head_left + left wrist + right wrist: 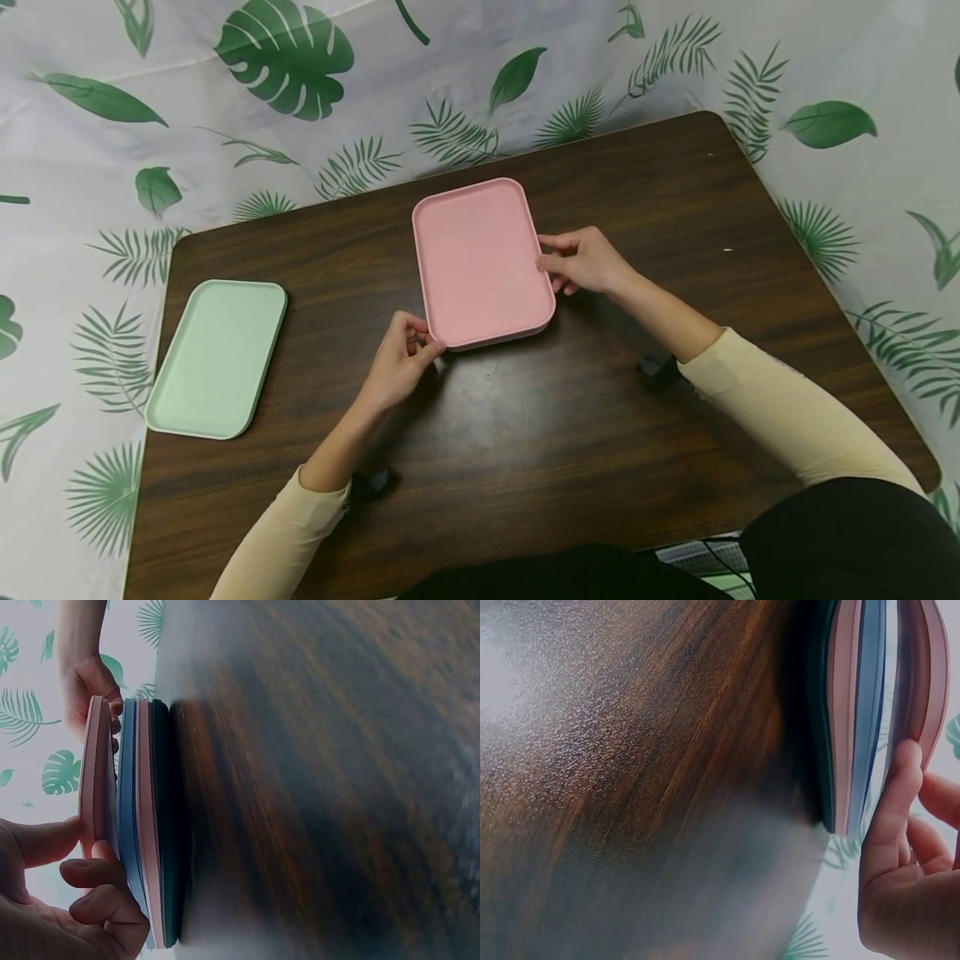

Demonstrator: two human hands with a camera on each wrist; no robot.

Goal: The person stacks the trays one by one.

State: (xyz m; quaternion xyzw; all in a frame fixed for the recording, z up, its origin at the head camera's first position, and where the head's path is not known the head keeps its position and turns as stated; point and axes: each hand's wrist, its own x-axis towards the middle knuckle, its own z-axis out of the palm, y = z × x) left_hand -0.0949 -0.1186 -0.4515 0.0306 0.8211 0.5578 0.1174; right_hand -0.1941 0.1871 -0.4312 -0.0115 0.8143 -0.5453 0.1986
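Note:
Both hands hold a pink tray (483, 262) by its edges, just above a stack of trays. My left hand (397, 358) pinches its near left corner between thumb and fingers. On the opposite side, my right hand (588, 260) pinches the right edge, thumb on top and fingers beneath. In the left wrist view a narrow gap parts this tray from the stack: a blue tray (129, 802), a second pink tray (146, 817) and a dark green tray (166, 847) at the bottom. From the head view, the raised tray hides most of that stack.
A light green tray (217, 358) lies at the left side of the dark wooden table (525, 442). Behind the table's far edge hangs a white leaf-print cloth (420, 75). Small black devices (375, 482) sit at both wrists.

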